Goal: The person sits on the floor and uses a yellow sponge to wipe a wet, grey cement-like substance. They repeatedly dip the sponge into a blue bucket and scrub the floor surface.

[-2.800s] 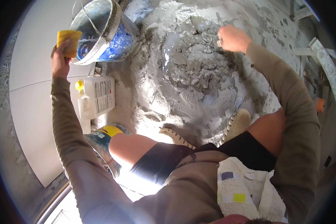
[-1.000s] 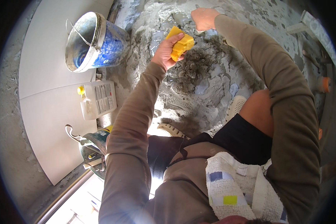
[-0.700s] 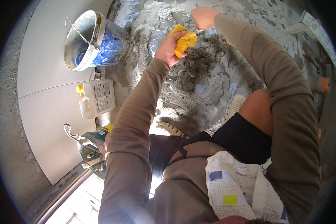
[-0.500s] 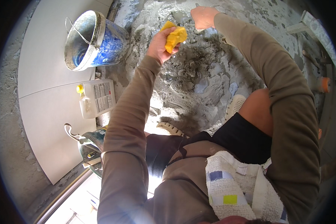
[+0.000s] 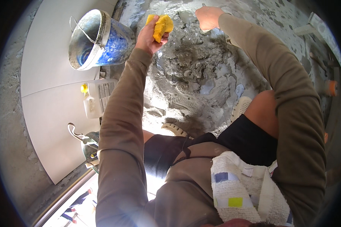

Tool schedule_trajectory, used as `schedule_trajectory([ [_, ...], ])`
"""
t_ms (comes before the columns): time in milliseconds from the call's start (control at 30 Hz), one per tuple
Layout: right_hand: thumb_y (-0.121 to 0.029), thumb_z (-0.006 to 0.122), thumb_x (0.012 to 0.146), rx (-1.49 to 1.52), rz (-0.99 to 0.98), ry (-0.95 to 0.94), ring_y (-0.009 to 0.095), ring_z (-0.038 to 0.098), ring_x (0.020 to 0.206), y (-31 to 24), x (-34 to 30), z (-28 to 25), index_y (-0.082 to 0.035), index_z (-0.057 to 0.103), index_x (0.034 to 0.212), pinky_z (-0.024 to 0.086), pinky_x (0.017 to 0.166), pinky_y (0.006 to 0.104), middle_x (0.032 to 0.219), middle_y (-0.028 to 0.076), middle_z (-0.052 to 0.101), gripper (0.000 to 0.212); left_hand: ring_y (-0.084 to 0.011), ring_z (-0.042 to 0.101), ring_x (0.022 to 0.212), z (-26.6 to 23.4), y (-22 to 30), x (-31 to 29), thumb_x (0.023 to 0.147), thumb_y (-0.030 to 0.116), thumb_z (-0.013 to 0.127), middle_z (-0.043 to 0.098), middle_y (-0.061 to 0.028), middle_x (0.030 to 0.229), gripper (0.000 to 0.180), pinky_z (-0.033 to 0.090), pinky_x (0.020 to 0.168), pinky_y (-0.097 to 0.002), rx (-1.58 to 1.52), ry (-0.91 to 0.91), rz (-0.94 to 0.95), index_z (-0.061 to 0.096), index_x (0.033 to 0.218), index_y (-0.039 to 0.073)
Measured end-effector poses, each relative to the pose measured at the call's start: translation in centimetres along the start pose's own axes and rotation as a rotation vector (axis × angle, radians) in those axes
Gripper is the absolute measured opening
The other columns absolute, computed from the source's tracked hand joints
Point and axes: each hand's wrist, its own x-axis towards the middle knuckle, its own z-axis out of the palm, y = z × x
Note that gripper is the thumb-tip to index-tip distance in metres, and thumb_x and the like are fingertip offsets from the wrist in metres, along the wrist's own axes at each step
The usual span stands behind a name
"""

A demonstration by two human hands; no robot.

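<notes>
Yellow sponge [image 5: 164,27] pinched in the left hand [image 5: 148,41], over wet mortar [image 5: 197,62].

Thumb on one side and fingers on the other, the left hand holds the sponge between the blue bucket [image 5: 115,43] and the right hand [image 5: 209,17], which is curled closed over the far part of the mortar; whether it grips anything, I cannot tell. Nearer the body, a pale jug [image 5: 93,106] with a yellow cap [image 5: 84,88] sits beside the left forearm, cream shoes [image 5: 174,130] flank the near mortar, and a white towel [image 5: 236,181] hangs at the chest.
</notes>
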Motion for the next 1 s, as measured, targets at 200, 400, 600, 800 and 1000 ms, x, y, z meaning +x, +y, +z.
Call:
schedule_trajectory([
  [200,-0.001,0.063,0.075,-0.014,0.001,0.018,0.035,0.073,0.079,0.3,0.7,0.7,0.005,0.066,0.109,0.06,0.061,0.0427,0.1,0.021,0.072,0.035,-0.0127,0.046,0.061,1.6,-0.2,-0.6,0.102,0.048,0.051,0.053,-0.0096,0.084,0.046,0.037,0.045,-0.0223,0.012,0.105,0.063,0.053,0.111,0.003],
  [400,-0.002,0.063,0.076,-0.022,-0.022,-0.016,0.035,0.073,0.076,0.0,0.3,0.0,0.006,0.066,0.108,0.06,0.06,0.043,0.099,0.021,0.072,0.033,-0.0155,0.044,0.058,0.8,0.5,-0.1,0.102,0.043,0.049,0.051,-0.0089,0.081,0.04,0.033,0.045,-0.0268,0.063,0.118,0.029,0.053,0.11,0.004],
  [600,-0.012,0.062,0.079,0.006,0.056,-0.019,0.036,0.07,0.1,0.0,-0.1,-0.4,-0.002,0.072,0.107,0.059,0.078,0.0476,0.11,0.017,0.072,0.032,-0.0111,0.047,0.051,4.3,-2.2,-2.5,0.099,0.042,0.053,0.058,-0.0073,0.078,0.041,0.038,0.038,-0.0216,0.204,0.159,-0.021,0.057,0.108,0.003],
  [800,-0.013,0.063,0.078,-0.029,-0.004,0.024,0.035,0.071,0.099,0.4,0.6,0.3,-0.002,0.072,0.108,0.059,0.078,0.0471,0.109,0.018,0.072,0.033,-0.0115,0.048,0.048,5.0,-7.6,-2.2,0.101,0.04,0.052,0.058,-0.0036,0.073,0.032,0.038,0.037,-0.023,0.179,0.126,-0.104,0.058,0.104,0.009],
  [1000,-0.014,0.064,0.078,-0.048,0.004,-0.024,0.034,0.071,0.096,-0.4,-0.1,-0.4,-0.002,0.074,0.104,0.059,0.078,0.0466,0.106,0.018,0.073,0.03,-0.0126,0.049,0.047,5.1,-9.1,-3.3,0.1,0.04,0.054,0.06,-0.0032,0.071,0.026,0.037,0.038,-0.0254,0.158,0.225,-0.131,0.058,0.102,0.014],
])
